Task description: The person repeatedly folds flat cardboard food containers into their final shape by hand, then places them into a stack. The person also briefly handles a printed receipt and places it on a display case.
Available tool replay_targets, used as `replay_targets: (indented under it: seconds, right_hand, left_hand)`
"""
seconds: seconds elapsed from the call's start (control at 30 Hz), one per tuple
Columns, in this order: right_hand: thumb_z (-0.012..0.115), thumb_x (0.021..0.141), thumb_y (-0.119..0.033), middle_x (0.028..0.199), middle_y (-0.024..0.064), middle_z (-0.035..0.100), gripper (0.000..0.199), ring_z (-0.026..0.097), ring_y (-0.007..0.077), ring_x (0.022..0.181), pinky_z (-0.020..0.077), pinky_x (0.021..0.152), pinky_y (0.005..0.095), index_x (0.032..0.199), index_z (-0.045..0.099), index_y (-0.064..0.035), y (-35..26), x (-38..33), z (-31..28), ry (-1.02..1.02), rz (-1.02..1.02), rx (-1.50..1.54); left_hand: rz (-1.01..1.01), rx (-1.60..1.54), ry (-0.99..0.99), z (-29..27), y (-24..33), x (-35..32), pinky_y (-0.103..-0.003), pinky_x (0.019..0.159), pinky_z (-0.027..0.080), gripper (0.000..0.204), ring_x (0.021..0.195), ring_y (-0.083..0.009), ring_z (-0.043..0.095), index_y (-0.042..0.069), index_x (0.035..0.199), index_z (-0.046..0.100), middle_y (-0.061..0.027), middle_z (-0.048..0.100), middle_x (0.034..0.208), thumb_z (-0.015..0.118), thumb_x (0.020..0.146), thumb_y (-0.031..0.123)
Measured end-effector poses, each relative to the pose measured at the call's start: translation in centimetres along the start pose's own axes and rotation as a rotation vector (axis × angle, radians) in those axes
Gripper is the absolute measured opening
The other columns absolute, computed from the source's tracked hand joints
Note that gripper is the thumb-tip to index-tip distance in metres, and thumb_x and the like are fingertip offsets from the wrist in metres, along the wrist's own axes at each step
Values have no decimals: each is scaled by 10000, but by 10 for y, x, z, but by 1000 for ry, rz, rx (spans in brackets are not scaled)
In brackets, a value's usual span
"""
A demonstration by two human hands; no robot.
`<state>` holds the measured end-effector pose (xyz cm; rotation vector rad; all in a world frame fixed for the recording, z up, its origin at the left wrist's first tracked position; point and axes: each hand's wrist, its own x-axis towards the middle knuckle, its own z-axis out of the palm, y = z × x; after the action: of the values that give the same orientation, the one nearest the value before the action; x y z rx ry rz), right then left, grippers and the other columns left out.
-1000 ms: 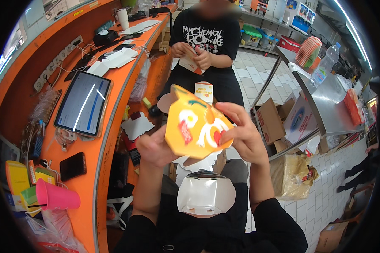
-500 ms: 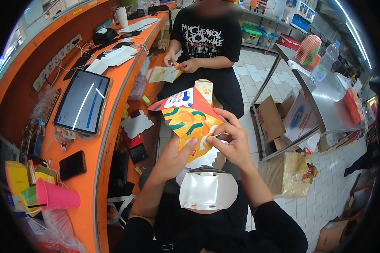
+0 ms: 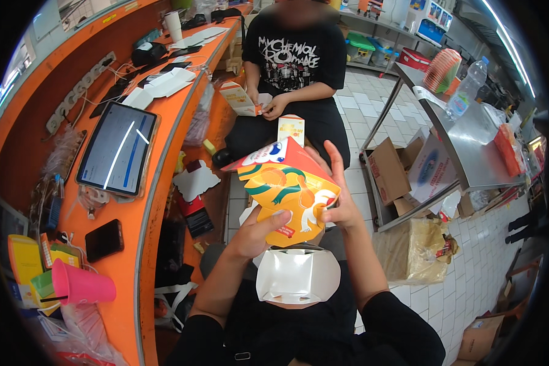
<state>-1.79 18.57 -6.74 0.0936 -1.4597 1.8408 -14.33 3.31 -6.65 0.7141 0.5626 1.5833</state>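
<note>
Just beyond a white carton (image 3: 299,277), the left hand (image 3: 250,236) pinches an orange-and-red carton (image 3: 287,186), seemingly only part-folded, as the right hand (image 3: 346,210) meets its edge, fingers spread.

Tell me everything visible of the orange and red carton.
The carton looks like glossy card, partly folded: orange with green and white artwork, its upper part red and pointed. It is held tilted between the hands. The left hand grips its lower left, thumb on the printed face; the right hand touches its right edge.
</note>
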Motion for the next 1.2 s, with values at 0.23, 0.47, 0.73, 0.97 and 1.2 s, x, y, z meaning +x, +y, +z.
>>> replay_targets:
  seconds: [0.23,0.47,0.73,0.97,1.2]
  right_hand:
    - [852,576,-115,1405,169,281,1207,359,269,1316,321,1094,390,1482,54,-104,-10,-8,5,62,-74,-250]
    - [905,542,-142,1434,163,257,1275,339,268,1335,360,1076,407,1486,49,-116,-5,-22,9,83,-156,-277]
    - [906,526,-242,1404,177,268,1145,329,307,1328,359,1056,418,1448,240,-103,-10,-25,-5,-47,-218,-557]
    - [852,592,-329,1359,195,320,876,322,346,1320,349,1041,459,1340,458,-98,-5,-22,-4,-20,-99,-541]
    - [792,699,-359,1407,206,388,585,357,419,1318,330,1044,515,1230,609,-196,-33,-1,4,-183,-517,-1212]
  left_hand:
    - [153,44,-33,-8,-2,4,-336,967,447,497,1177,-210,524,6,1360,365,-112,512,1282,565,942,188]
    - [84,161,5,1,14,-2,-330,995,407,514,1206,-189,491,12,1354,383,-103,497,1306,558,955,285]
    - [490,416,259,16,16,6,-292,860,508,383,979,-157,635,-38,1184,524,-111,653,1085,685,841,15]
    - [579,435,175,0,7,10,-297,896,491,369,1009,-151,627,-37,1158,576,-110,665,1092,691,808,-58]
    - [316,319,-33,-16,13,7,-316,939,470,304,1073,-167,604,-36,1177,593,-108,637,1157,593,876,2]
